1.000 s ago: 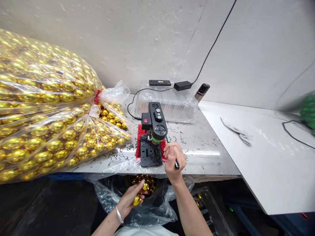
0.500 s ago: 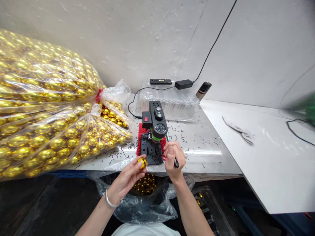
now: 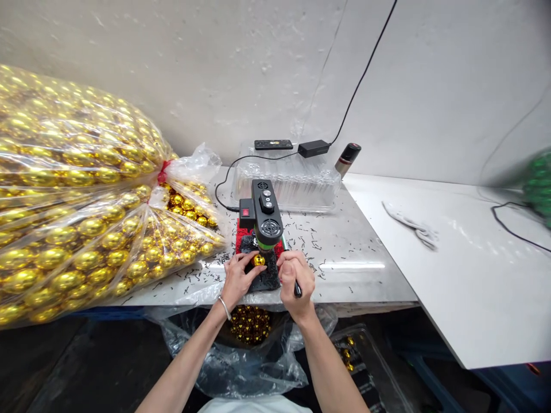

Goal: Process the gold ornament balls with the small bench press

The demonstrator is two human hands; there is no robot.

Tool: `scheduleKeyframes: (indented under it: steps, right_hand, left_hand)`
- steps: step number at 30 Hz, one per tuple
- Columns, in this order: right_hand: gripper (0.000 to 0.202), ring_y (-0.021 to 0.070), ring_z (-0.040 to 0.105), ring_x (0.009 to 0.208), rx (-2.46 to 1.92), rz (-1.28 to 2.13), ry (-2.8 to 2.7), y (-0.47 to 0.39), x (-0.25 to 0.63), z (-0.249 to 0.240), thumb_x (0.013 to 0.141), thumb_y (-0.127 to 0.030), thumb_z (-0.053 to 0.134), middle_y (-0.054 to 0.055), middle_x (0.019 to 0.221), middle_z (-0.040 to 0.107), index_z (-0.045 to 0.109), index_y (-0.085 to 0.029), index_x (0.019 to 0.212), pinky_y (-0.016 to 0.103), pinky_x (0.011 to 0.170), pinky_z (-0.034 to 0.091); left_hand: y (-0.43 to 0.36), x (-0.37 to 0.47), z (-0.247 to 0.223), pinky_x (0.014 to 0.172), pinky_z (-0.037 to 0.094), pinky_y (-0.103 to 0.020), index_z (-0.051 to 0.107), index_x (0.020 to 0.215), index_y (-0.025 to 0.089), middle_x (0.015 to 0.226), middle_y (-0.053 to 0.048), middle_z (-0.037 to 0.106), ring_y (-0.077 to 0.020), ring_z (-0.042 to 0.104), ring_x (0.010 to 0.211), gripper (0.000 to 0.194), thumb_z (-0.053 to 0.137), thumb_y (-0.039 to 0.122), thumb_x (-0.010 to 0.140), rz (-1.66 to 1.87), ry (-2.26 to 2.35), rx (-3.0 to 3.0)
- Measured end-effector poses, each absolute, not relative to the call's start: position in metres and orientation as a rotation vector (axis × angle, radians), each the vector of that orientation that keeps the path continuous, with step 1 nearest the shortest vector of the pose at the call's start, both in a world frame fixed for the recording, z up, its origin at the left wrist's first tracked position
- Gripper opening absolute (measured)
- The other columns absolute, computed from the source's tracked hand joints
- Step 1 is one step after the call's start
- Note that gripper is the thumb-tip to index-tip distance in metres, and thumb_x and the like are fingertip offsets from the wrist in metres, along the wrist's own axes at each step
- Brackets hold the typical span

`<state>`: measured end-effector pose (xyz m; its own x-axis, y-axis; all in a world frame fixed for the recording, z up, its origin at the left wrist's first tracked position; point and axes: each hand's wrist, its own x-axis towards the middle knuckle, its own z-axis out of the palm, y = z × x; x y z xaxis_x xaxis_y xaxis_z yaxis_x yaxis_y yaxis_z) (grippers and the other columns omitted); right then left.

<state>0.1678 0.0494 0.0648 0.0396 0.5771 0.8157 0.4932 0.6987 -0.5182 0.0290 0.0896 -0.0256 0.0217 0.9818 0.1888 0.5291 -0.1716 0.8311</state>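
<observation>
Moved fwd: our L hand (image 3: pixel 236 280), pinching shiny gold ball (image 3: pixel 259 260) | R hand (image 3: pixel 297 275) gripping blk-tipped lever (image 3: pixel 298 290) | early pull = fingers nipped

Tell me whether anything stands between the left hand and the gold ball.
Nothing visible does: the left hand has its fingertips on the gold ball, by the black machine. The right hand grips the handle, beside the ball.

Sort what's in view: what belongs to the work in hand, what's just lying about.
In use:
gold ball in left hand
handle in right hand
black machine
adapter cabled to it
likely, gold balls below table edge

Apparently lying about:
crumpled pale item
dark-capped can
flat black object
</observation>
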Motion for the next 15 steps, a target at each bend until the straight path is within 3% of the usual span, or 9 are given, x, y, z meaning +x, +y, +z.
scheduleKeyframes:
  steps: [9,15]
  right_hand:
    - [0.027,0.0125,0.053,0.07,-0.873,0.093,-1.586,0.051,0.168,0.059,0.087,-0.005,0.038,0.0,0.062,0.048,0.043,-0.02,0.066,0.026,0.06,0.043]
    - [0.026,0.0127,0.053,0.069,-0.877,0.096,-1.583,0.051,0.168,0.058,0.087,-0.005,0.038,-0.001,0.061,0.047,0.044,-0.02,0.066,0.026,0.06,0.043]
  left_hand:
    - [0.091,0.034,-0.037,0.098,0.035,-0.044,0.067,0.111,0.028,0.104,-0.005,0.067,-0.0236,0.057,0.105,0.032,0.063,0.041,0.082,1.084,1.525,1.81]
    - [0.094,0.026,-0.036,0.095,0.042,-0.039,0.068,0.107,0.024,0.104,-0.007,0.068,-0.023,0.058,0.103,0.034,0.059,0.045,0.083,1.219,1.459,1.623]
